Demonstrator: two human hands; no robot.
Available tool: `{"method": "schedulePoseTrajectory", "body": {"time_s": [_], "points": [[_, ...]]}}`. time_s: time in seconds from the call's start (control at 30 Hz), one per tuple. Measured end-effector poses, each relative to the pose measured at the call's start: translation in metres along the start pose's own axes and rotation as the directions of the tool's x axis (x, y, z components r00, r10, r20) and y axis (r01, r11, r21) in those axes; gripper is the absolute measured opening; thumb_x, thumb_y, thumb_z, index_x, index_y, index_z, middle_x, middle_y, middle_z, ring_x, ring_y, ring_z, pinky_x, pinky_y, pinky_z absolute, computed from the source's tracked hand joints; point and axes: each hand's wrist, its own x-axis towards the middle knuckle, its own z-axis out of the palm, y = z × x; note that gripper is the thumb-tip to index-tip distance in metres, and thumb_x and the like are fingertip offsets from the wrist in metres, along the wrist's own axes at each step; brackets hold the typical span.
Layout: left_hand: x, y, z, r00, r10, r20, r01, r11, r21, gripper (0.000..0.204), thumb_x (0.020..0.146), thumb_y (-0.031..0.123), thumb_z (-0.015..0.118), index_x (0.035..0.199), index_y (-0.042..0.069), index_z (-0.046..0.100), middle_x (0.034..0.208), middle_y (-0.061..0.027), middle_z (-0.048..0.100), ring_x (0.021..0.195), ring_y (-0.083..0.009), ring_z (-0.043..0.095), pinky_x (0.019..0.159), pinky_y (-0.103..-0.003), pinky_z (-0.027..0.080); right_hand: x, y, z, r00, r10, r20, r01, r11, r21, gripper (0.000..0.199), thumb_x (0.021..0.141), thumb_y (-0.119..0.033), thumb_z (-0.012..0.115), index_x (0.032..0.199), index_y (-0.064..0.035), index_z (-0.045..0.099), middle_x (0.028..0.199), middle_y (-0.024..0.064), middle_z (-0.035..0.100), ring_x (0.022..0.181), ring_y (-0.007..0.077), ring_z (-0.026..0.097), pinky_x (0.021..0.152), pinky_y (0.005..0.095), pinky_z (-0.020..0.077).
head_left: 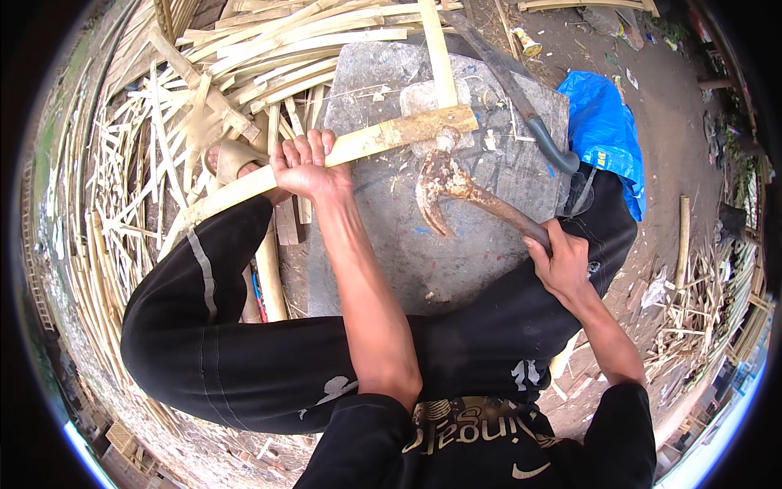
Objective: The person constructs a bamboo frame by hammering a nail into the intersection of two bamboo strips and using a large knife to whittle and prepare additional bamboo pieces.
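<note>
My left hand [309,165] is closed around a long, pale bamboo strip [371,141] that slants from my bent left knee up over the grey board. In my right hand [562,259] is the handle of a rusty claw hammer [464,187], its claw turned toward me. The hammer's striking face is at the strip's far right end; whether it touches there I cannot tell. A second bamboo strip [438,57] comes from the far side and meets that end, crossing at a steep angle. A small pale block [417,99] shows beneath the joint.
The worn grey board [366,244] lies between my legs. A long dark tool with a grey-blue tubular handle [547,143] rests on its right side, near a blue plastic sheet [603,122]. Split bamboo strips [277,61] are heaped at far left; more scraps [700,326] litter the right.
</note>
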Motion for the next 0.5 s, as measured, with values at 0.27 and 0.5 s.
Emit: {"method": "schedulePoseTrajectory", "body": {"time_s": [0.27,0.5], "points": [[-0.004,0.005,0.025,0.989,0.024,-0.148,-0.023,1.0,0.01,0.043,0.099,0.026,0.033,0.058,0.02,0.025,0.047,0.003,0.021,0.039,-0.012,0.019,0.041,-0.028,0.024,0.061,-0.041,0.023,0.734,0.64,0.226,-0.505,0.293,0.812,0.037,0.104,-0.037,0.059,0.079,-0.0111,0.05,0.054,-0.0089,0.035,0.041,0.0025,0.031,0.038,0.0246,0.0234],[-0.006,0.01,0.046,0.973,0.069,-0.218,-0.037,0.989,0.146,0.038,0.097,0.025,0.033,0.061,0.02,0.021,0.049,0.0029,0.02,0.041,-0.013,0.02,0.041,-0.029,0.023,0.139,-0.066,0.015,0.694,0.636,0.337,-0.502,0.092,0.86,0.046,0.085,-0.047,0.081,0.077,-0.0122,0.052,0.056,-0.0079,0.042,0.042,0.002,0.035,0.036,0.0222,0.026]]}}
